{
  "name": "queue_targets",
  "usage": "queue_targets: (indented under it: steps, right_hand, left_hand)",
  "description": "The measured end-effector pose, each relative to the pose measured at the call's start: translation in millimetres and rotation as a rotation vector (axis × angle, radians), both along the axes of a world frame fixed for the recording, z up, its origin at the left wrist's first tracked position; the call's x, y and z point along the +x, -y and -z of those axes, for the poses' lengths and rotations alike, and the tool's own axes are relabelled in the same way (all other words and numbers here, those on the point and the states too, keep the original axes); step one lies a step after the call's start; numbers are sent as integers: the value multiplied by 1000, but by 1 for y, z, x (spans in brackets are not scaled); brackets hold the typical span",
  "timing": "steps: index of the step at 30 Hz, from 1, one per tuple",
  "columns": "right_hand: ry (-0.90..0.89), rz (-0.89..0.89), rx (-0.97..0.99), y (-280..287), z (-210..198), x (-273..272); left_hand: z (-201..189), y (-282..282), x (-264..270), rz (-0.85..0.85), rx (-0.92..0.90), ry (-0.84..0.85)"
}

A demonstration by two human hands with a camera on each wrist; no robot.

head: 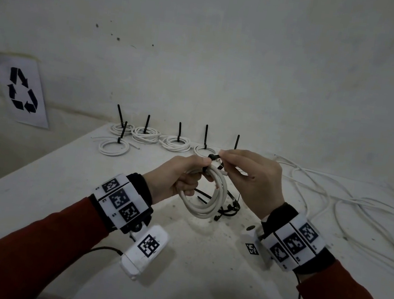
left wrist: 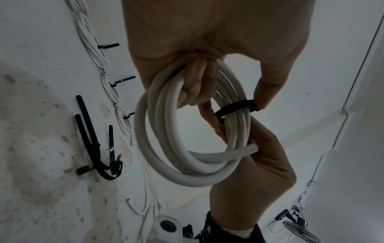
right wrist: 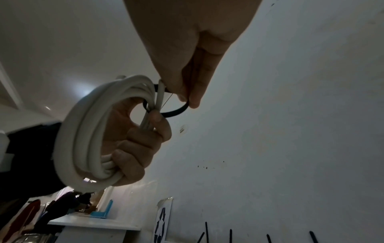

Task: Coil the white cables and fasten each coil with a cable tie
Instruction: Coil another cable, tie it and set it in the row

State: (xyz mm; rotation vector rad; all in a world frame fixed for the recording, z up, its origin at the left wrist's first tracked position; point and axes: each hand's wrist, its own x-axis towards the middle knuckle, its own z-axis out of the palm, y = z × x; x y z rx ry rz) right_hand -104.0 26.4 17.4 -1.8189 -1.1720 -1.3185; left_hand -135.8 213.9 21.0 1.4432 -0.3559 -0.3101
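Observation:
Above the table's middle my left hand [head: 196,173] grips a white cable coil [head: 209,199] of several loops, fingers curled through it. A black cable tie [head: 213,157] is looped loosely round the top of the coil. My right hand [head: 222,159] pinches the tie just beside the coil. The left wrist view shows the coil [left wrist: 166,148] with the tie [left wrist: 234,108] banding its strands. In the right wrist view the tie [right wrist: 176,110] forms a slack ring held by my right fingertips [right wrist: 193,98], with my left hand [right wrist: 135,148] round the coil [right wrist: 83,131].
Several tied coils [head: 146,134] with upright black tie tails line the back of the white table [head: 60,180]. Loose white cables [head: 347,203] sprawl at the right. Spare black ties [head: 225,209] lie under the held coil. A recycling sign [head: 22,89] hangs at left.

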Motion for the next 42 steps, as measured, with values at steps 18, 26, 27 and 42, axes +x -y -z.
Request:
queue_targets:
  steps: [18, 26, 27, 42]
  right_hand:
    - [-979, 43, 55, 3, -20, -2]
    - [-1460, -322, 153, -28, -22, -16]
    - [-1478, -347, 209, -30, -21, -16]
    - [-1494, -402, 350, -54, 9, -36]
  left_hand:
    - [5, -26, 17, -735, 834, 983]
    - [-1, -22, 28, -792, 793, 1201]
    - [0, -22, 28, -784, 765, 1188]
    - [15, -22, 41, -871, 477, 690]
